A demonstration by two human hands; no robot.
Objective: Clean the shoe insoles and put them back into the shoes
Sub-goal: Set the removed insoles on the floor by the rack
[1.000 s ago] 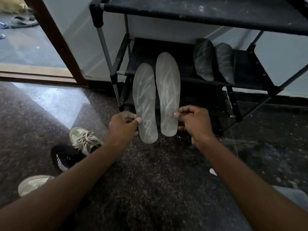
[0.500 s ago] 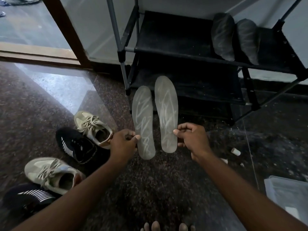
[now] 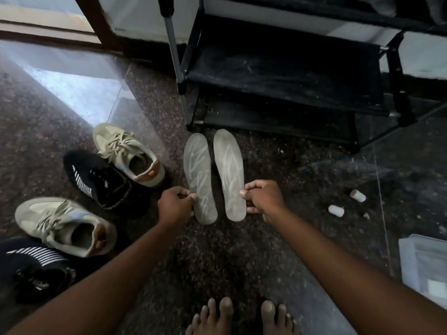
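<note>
I hold two grey insoles with pale scribbled markings side by side above the floor. My left hand [image 3: 175, 204] pinches the left insole [image 3: 198, 176] near its heel end. My right hand [image 3: 262, 198] pinches the right insole [image 3: 229, 172] the same way. To the left on the floor lie two beige laced sneakers, one farther [image 3: 125, 153] and one nearer [image 3: 65, 224]. Between and below them are two black shoes with white stripes, one farther [image 3: 99, 181] and one nearer [image 3: 31, 267].
A black metal shoe rack [image 3: 278, 68] stands just beyond the insoles. Two small white cylinders [image 3: 336, 211] lie on the dark speckled floor at the right. A pale box [image 3: 425, 264] sits at the right edge. My bare toes [image 3: 239, 315] show at the bottom.
The view has tilted down and the insoles have come lower, from in front of the rack shelves to over the floor. Both hands keep their hold. More of the shoes and my toes have come into view.
</note>
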